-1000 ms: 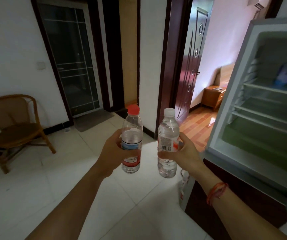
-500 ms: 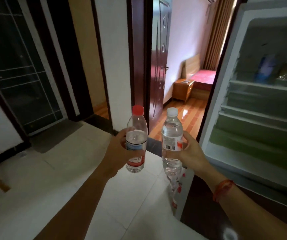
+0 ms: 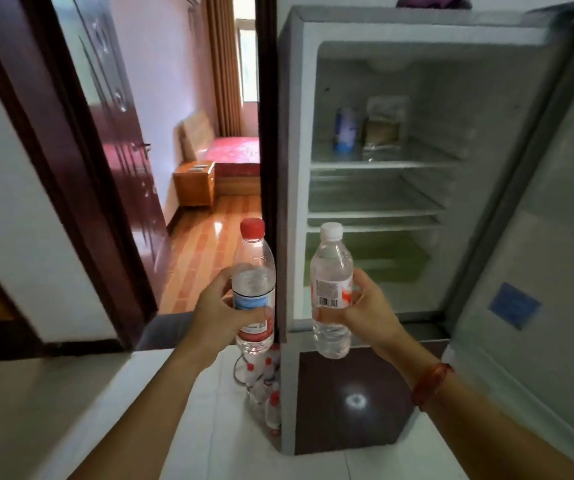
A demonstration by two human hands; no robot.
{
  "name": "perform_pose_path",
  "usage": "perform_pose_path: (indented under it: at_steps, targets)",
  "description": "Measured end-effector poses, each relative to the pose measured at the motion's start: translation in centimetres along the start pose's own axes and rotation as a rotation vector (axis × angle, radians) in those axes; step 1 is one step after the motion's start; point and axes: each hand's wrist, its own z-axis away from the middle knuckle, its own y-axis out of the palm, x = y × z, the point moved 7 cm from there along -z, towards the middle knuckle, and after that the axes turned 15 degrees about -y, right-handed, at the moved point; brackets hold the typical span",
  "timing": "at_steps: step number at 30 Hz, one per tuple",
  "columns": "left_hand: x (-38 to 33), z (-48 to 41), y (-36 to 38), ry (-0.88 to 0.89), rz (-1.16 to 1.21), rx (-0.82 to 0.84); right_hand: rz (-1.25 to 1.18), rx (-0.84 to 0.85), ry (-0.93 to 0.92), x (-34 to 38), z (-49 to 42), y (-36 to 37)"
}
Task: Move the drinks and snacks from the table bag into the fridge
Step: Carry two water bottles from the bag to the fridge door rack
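Fridge door [image 3: 555, 237] cut off at right edge. Blue can [image 3: 345, 129] and pale packet [image 3: 384, 128] on top shelf blurred, labels unreadable. Floor bottles [image 3: 268, 400] beside fridge [image 3: 296, 168] partly hidden behind held bottle.

Left hand [image 3: 221, 313] grips red-capped bottle [image 3: 256, 265] round label, upright, before fridge's left wall. Right hand [image 3: 365, 306] grips white-capped bottle [image 3: 330, 265] round middle, upright, before open compartment, outside it. Held bottles near, apart.

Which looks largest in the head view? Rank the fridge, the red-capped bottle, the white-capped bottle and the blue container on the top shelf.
1. fridge
2. red-capped bottle and white-capped bottle, alike
3. blue container, though it stands farther away
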Motion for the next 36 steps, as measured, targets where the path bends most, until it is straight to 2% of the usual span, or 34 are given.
perform_pose_path:
  at_steps: [8,18,28,36]
  targets:
    - [-1.5,-7.1,12.6,0.034,-0.075,0.273,0.166,-0.243,0.071,-4.8,1.1,-10.4]
    - [-4.6,-11.1,28.4,0.092,-0.111,0.615,0.213,-0.487,0.189,-8.8,3.9,-20.8]
    - [-5.2,-10.9,39.1,0.125,-0.183,0.871,0.293,-0.738,0.342,-10.4,9.5,-26.2]
    - [-4.4,-11.2,44.0,0.142,-0.182,1.043,0.368,-0.930,0.426,-10.6,12.0,-27.2]
